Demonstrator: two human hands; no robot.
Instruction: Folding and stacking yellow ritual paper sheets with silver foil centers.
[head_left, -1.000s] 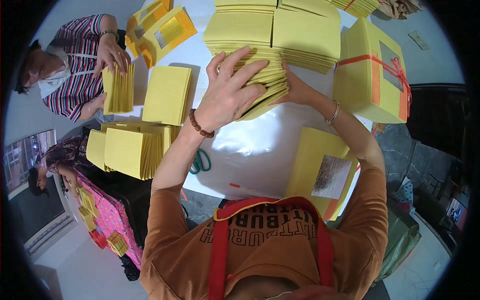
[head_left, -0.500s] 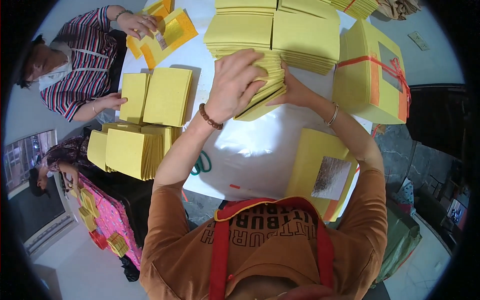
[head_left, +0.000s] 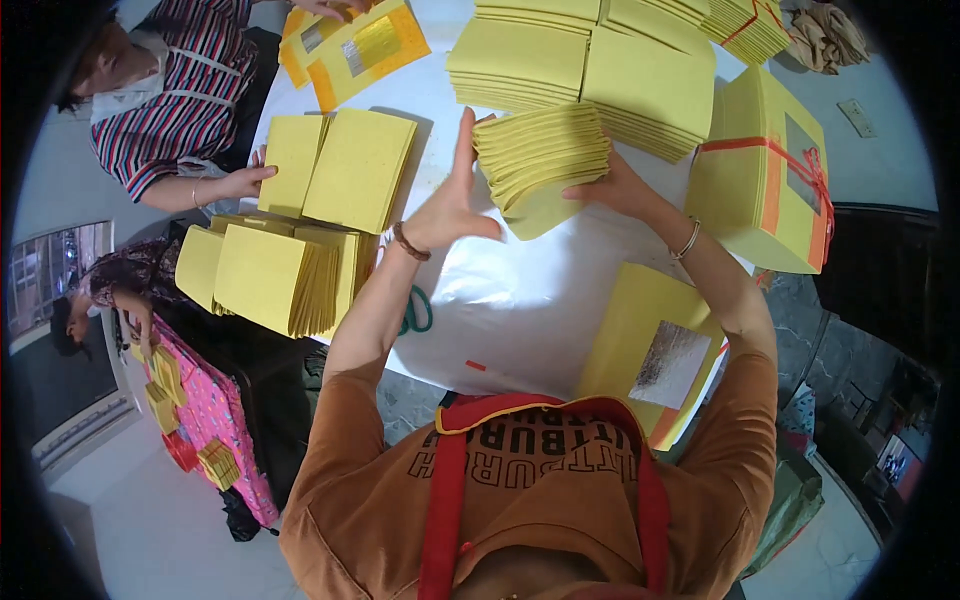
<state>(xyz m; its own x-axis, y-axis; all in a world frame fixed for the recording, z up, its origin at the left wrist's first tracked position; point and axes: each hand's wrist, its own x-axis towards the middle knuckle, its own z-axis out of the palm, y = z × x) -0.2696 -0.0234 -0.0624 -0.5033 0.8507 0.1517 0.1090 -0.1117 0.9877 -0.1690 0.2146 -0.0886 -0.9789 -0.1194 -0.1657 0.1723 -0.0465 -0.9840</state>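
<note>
Since 0.5 s ago, the person's L hand (head_left: 447,212) has come off the top of the yellow folded-paper bundle (head_left: 545,150) to its L side. L grip's apart: fingers upright alongside the edge, thumb spread clear; can't tell if fingertips touch. R hand (head_left: 622,186) is clamped on the bundle's R edge, thumb in front, fingers mostly hidden behind. Bundle's tilted over the bench (head_left: 480,320), just in front of the stacked yellow packets (head_left: 520,60); can't tell if it rests on them.

Handling, est.: fairly light, soft + springy; layers prob. slide & fan if held one side only; edges crease easily. Best hold: flat palms both sides, low, w/ even, gentle pressure, thumbs in front.
</note>
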